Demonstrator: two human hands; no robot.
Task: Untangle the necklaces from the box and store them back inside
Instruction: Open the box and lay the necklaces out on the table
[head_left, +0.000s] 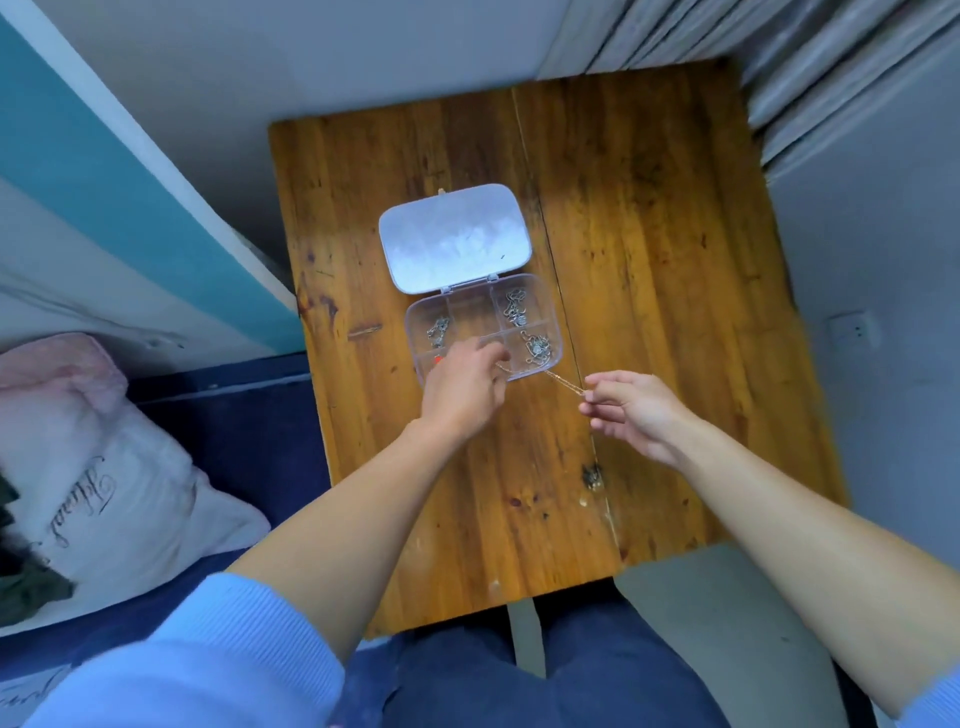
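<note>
A clear plastic compartment box (551, 312) lies open on the wooden table (649, 234), its lid (454, 236) flat behind it. Silver necklaces sit in the left cell (438, 331), the back right cell (515, 306) and the front right cell (537, 347). A thin gold chain (561, 380) stretches taut from the box's front edge out to the right. My left hand (462, 387) covers the front middle cell and pinches one end of the chain. My right hand (631, 410), to the right of the box, pinches the other end.
A bed with a dark blue sheet (249, 431) and a white and pink pillow (104, 483) runs along the table's left side. Grey curtains (810, 67) hang at the back right. My knees (571, 675) are under the table's near edge.
</note>
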